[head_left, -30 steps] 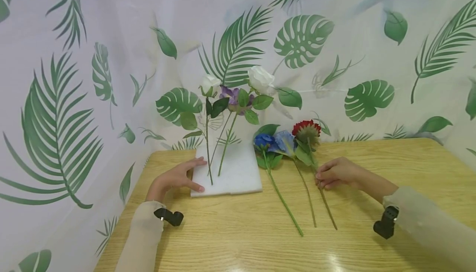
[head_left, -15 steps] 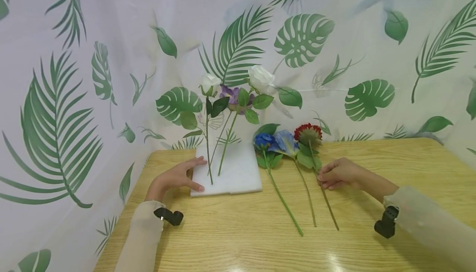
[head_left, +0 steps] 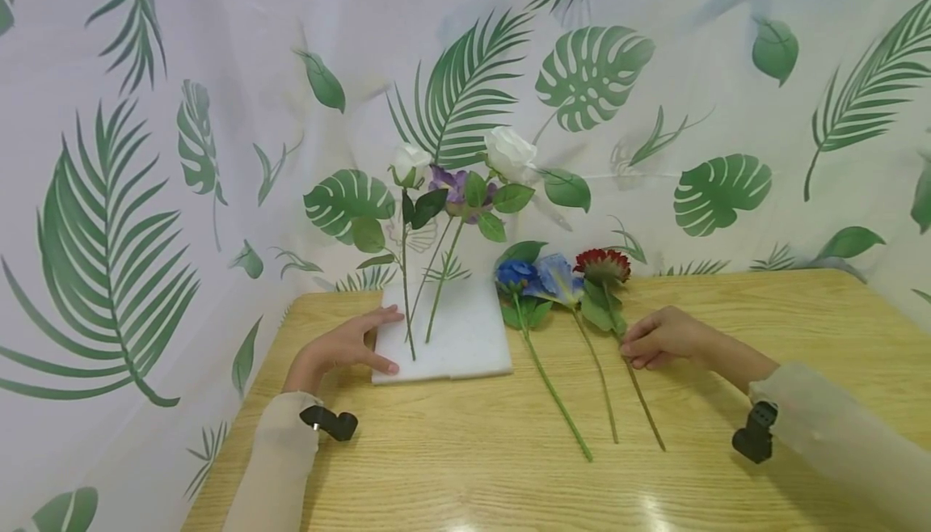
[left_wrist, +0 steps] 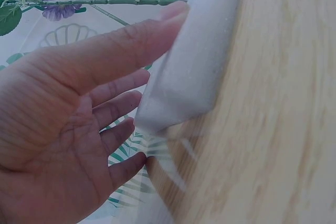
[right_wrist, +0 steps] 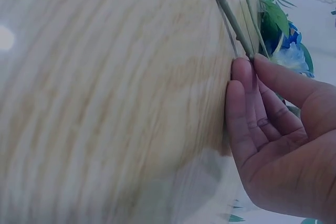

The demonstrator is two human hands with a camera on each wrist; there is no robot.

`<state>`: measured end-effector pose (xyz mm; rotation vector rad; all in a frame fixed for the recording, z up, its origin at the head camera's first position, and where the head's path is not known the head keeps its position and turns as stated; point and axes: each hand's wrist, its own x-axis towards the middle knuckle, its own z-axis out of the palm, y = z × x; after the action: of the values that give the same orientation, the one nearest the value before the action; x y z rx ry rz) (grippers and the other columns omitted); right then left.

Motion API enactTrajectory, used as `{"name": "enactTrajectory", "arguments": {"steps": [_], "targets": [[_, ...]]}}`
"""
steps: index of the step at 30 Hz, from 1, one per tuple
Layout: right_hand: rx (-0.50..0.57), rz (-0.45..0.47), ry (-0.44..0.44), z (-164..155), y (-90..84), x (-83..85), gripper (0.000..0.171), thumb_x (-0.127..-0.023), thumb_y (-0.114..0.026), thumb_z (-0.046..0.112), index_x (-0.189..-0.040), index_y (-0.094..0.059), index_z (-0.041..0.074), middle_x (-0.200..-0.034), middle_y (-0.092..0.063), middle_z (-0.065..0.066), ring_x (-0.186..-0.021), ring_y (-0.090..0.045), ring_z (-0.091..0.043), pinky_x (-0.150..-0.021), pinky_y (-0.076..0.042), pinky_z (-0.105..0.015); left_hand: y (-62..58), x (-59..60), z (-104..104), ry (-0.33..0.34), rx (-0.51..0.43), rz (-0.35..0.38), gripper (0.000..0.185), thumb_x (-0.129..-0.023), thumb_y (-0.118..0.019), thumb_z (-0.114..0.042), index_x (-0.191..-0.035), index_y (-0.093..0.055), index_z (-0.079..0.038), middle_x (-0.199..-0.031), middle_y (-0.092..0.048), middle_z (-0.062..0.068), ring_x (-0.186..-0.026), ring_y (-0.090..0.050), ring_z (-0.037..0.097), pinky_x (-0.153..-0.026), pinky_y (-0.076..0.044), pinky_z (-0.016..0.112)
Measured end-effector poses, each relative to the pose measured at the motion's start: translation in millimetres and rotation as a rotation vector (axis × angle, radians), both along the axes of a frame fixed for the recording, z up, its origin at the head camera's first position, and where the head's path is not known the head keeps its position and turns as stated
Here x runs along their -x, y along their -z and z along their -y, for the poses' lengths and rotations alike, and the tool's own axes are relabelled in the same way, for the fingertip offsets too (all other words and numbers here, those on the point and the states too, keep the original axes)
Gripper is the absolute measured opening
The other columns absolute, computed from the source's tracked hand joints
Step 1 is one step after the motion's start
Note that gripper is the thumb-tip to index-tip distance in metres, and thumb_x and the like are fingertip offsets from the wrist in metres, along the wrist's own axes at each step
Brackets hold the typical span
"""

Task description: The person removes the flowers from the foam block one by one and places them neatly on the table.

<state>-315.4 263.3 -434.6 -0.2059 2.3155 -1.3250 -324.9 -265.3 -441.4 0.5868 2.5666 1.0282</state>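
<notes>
A white foam block [head_left: 465, 338] lies on the wooden table [head_left: 764, 306], with two white roses [head_left: 509, 152] and a purple flower [head_left: 452, 188] standing in it. My left hand [head_left: 349, 346] rests with straight fingers against the block's left edge, and the left wrist view shows the left hand [left_wrist: 131, 56] with its thumb along the foam block [left_wrist: 194, 66]. To the block's right lie a blue flower [head_left: 515, 273], a pale blue flower [head_left: 558, 277] and a red flower [head_left: 602, 263]. My right hand [head_left: 655, 338] pinches the red flower's stem [right_wrist: 223, 3] between thumb and fingertips [right_wrist: 239, 69].
A leaf-print curtain [head_left: 218, 111] hangs close behind the table and along its left side. Bare wood stretches across the front and right of the table. A small black camera sits on each wrist [head_left: 752, 443].
The red flower has shifted slightly under my right hand, its head dipping lower and its stem end drifting right. The left hand has stayed on the foam.
</notes>
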Motion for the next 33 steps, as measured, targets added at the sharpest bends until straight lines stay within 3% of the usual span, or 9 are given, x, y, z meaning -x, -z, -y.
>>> {"name": "enactTrajectory", "arguments": {"steps": [11, 33], "targets": [[-0.024, -0.007, -0.018, 3.3, -2.5, -0.8, 0.032, -0.093, -0.074, 0.015, -0.114, -0.069, -0.01, -0.086, -0.077, 0.0, -0.078, -0.074, -0.012, -0.073, -0.062, -0.029, -0.7, 0.1, 0.8, -0.001, -0.005, 0.006, 0.095, -0.078, -0.09, -0.023, -0.157, -0.039, -0.01, -0.171, -0.017, 0.014, -0.159, -0.008, 0.039, -0.126, -0.015, 0.062], [-0.005, 0.001, -0.048, -0.6, -2.9, -1.4, 0.035, -0.095, -0.071, 0.015, -0.119, -0.065, -0.011, -0.09, -0.077, -0.001, -0.081, -0.074, -0.014, -0.078, -0.063, -0.033, 0.8, 1.7, 0.8, 0.016, -0.016, -0.002, 0.096, -0.078, -0.09, -0.023, -0.157, -0.039, -0.01, -0.171, -0.016, 0.014, -0.158, -0.007, 0.04, -0.126, -0.015, 0.063]]}}
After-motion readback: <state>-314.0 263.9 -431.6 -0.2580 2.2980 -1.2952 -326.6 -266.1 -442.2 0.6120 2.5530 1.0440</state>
